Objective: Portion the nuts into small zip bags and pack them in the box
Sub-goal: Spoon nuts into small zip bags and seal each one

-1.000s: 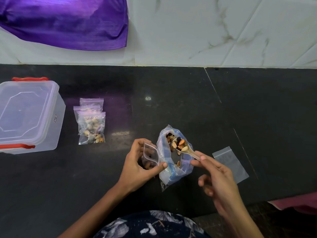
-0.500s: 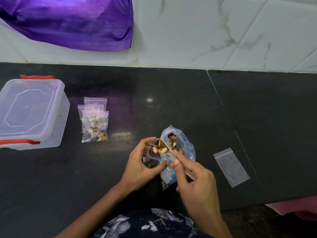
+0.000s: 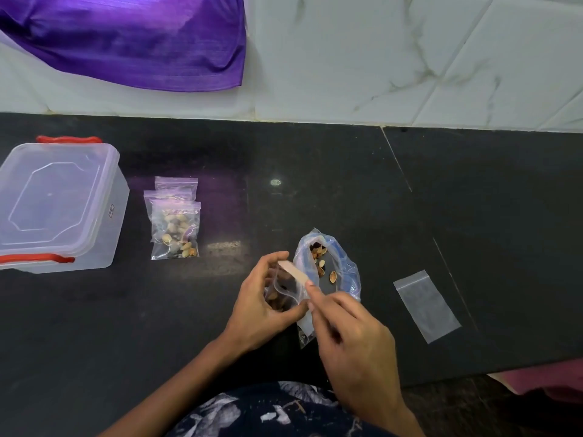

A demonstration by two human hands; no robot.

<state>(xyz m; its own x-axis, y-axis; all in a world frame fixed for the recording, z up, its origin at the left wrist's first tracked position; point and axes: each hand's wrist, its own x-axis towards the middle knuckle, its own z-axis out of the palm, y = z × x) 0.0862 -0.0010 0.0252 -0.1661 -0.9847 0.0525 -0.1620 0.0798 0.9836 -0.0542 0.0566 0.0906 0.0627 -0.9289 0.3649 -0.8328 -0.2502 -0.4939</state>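
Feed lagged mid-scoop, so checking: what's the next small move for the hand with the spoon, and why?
Probably swing the wooden spoon back into the big blue bag for another scoop. The right hand has its bowl tipped over the small zip bag that the left hand holds open; it looks only partly filled.

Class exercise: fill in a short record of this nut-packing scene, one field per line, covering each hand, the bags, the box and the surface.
left hand: holds the small zip bag open, some nuts inside
right hand: pinches a wooden spoon, tip at the small bag's mouth
supply bag: open beside the hands, a few nuts left
filled bags: overlapping pile right of the box
empty bag: flat, at the right
box: clear, red clips, lid on
counter: dark stone
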